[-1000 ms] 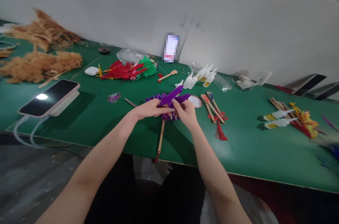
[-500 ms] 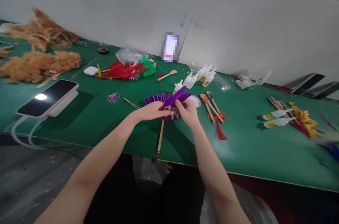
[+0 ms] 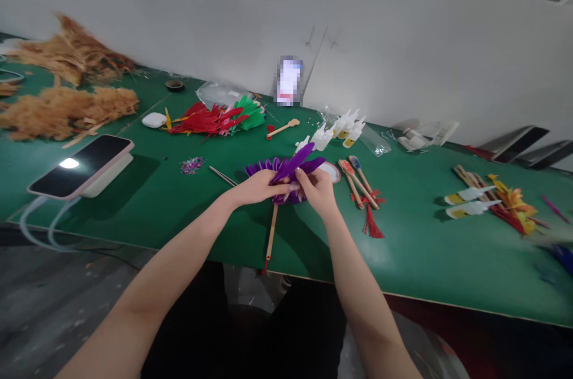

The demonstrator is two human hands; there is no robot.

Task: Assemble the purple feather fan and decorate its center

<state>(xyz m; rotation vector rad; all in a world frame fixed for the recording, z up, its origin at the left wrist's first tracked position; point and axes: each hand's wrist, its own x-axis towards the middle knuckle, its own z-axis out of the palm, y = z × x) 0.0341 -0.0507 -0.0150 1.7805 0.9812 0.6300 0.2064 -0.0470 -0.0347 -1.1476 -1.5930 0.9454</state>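
Note:
A purple feather fan [image 3: 265,165] lies on the table in front of me, its pale wooden handle [image 3: 272,233] pointing toward me with a red cord at the end. Over the fan's middle my left hand [image 3: 258,187] is closed on a long purple feather [image 3: 297,159]. Close beside it, my right hand [image 3: 319,189] pinches another purple feather [image 3: 313,165] between thumb and finger. The fingertips of both hands nearly meet, and they hide the feathers' lower ends and the fan's centre.
Tweezers [image 3: 222,176] and a pile of sequins [image 3: 192,165] lie left. White glue bottles [image 3: 323,137] stand behind, near a round lid [image 3: 331,172]. Painted wooden sticks [image 3: 358,182] with red tassels lie right. Red feathers [image 3: 206,119] and a phone [image 3: 83,165] are farther left.
The hands stay over the fan with only slight finger movement. The long feather in my left hand has tilted a little. Nothing has been let go.

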